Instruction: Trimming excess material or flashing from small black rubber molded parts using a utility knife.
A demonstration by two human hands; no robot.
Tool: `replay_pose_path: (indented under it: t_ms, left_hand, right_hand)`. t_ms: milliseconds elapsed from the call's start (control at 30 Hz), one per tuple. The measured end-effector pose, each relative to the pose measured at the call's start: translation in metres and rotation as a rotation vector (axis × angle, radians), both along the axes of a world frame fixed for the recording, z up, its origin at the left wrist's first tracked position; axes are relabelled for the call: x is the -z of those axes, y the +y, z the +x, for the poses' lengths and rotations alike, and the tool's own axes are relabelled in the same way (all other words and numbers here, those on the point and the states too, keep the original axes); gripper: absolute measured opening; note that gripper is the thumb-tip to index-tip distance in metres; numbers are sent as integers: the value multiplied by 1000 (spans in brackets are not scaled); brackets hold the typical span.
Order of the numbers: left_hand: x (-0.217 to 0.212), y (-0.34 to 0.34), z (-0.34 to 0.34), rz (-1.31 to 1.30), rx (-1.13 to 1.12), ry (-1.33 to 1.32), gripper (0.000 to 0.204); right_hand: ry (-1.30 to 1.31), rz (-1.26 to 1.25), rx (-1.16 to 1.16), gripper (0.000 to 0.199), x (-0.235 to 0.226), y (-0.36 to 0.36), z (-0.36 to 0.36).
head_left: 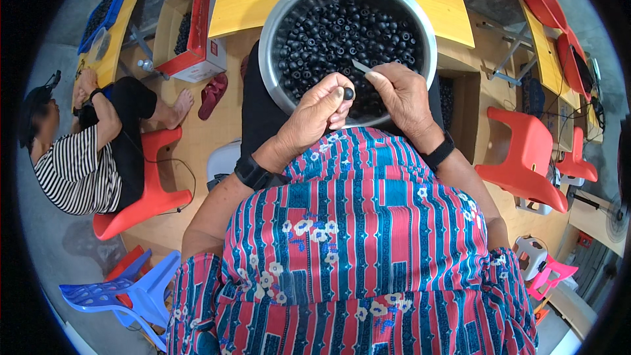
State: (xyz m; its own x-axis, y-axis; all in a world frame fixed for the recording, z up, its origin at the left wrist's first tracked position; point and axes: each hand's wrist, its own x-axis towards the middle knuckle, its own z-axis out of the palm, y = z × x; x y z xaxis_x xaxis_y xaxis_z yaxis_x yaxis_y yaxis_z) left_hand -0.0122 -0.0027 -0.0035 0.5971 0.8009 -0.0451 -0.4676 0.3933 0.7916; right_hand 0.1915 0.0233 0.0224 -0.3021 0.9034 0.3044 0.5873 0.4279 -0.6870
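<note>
A large steel bowl point(430, 46) rests across my lap against the table edge, filled with small round black pieces point(348, 26), many with a pale ring or hole on top. Over its near rim, my left hand point(320, 103) is closed and pinches one black round piece point(348, 93) between thumb and forefinger. Just to the right, my right hand point(402, 95) grips a small knife point(361, 66), its short flat blade pointing left over the bowl. Blade and piece are apart. The fingers of my right hand partly hide the knife's handle.
A yellow table point(243, 0) stands beyond the bowl. At left, another person point(85, 138) sits on a red stool point(148, 184) by a table with a blue tray point(105, 13). A red-and-white carton point(197, 46) stands on the floor. Red stools point(522, 154) are at right; a blue chair point(144, 286) is behind left.
</note>
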Motion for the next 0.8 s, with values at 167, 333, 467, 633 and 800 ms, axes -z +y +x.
replay_pose_path:
  t_ms: [167,333,467,633,800]
  left_hand:
    - [-6,-3,4,-122,-60,32,27]
    - [-9,-4,7,-152,-56,49,30]
    - [3,-2,7,-105,-67,57,30]
    - [3,-1,8,-57,-63,77,31]
    - [-5,-2,8,-110,-46,79,29]
  right_hand:
    - [201,-87,-99,20,-11,-7,-5]
    - [292,-199,-232,29,-10,-8,-9]
    - [261,-155,-216,25,-13,-9,-9]
    - [175,-65,-140,22,-7,-9,-7]
    - [182,-44,-167,24,-12,-10,-8]
